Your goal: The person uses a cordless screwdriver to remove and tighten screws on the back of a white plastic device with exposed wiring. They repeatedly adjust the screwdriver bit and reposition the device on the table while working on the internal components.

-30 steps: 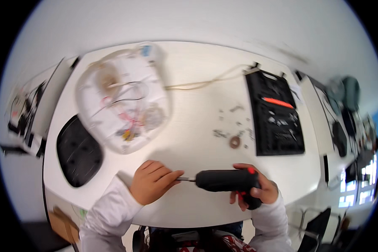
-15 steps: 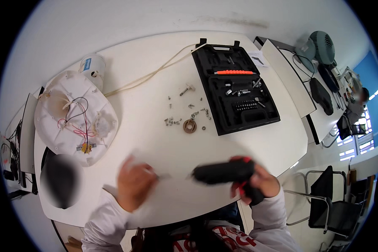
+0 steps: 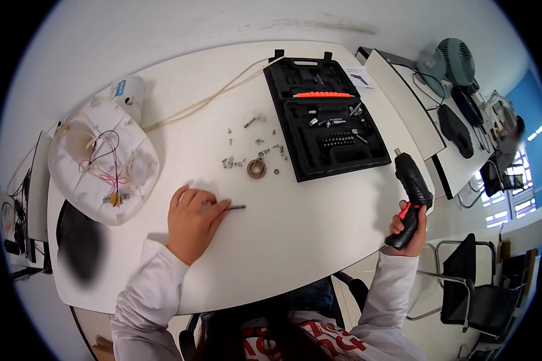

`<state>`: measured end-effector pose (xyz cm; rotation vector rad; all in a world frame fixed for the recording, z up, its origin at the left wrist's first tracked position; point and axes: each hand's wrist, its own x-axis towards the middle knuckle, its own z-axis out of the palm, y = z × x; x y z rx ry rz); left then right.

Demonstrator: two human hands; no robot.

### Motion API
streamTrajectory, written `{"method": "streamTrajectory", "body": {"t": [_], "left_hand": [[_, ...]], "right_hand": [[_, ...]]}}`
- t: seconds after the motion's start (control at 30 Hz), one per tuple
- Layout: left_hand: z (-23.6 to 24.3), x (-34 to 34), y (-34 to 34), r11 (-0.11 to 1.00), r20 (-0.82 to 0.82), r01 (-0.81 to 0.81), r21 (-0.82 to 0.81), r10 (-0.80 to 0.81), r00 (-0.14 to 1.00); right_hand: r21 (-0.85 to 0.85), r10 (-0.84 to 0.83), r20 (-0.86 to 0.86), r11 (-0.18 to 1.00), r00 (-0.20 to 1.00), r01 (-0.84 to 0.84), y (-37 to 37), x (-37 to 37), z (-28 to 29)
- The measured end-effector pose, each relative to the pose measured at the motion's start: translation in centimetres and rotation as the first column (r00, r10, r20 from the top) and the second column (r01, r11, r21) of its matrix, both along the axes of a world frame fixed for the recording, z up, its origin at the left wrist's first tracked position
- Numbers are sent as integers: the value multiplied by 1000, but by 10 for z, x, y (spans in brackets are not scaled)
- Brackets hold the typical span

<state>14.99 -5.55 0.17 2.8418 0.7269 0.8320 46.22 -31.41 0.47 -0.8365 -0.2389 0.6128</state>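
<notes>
My left hand [image 3: 193, 219] is over the near middle of the white table, its fingertips pinching a slim dark metal screwdriver bit [image 3: 238, 207] that points right. In my right hand [image 3: 414, 236], near the table's right edge, is a black and red cordless screwdriver [image 3: 412, 188]. Its silver nose points up and away, with no long bit showing in it. Beyond my left hand lie several loose screws [image 3: 229, 162] and a brown ring [image 3: 256, 169]. An open black tool case [image 3: 343, 161] holds bits, sockets and an orange flexible shaft [image 3: 324, 94].
A white plastic housing [image 3: 141, 150] with exposed wires lies at the left, beside a white cylindrical part [image 3: 129, 96]. Pale cords [image 3: 205, 107] run toward the case. A dark blurred object [image 3: 81, 246] sits at the left edge. Chairs [image 3: 467, 283] and another table stand right.
The cordless screwdriver has swung away to the right and turned its nose up, apart from my left hand. My left hand has moved slightly up, still pinching the bit.
</notes>
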Motion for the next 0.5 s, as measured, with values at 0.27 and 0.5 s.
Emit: {"method": "streamTrajectory", "body": {"t": [0.27, 0.5], "left_hand": [[6, 53, -17, 979, 180, 147, -143, -121, 976], [36, 167, 0, 994, 172, 10, -106, 8, 985]], "right_hand": [[81, -6, -82, 997, 997, 13, 12, 4, -26], [284, -9, -231, 956, 973, 76, 17, 6, -24]]}}
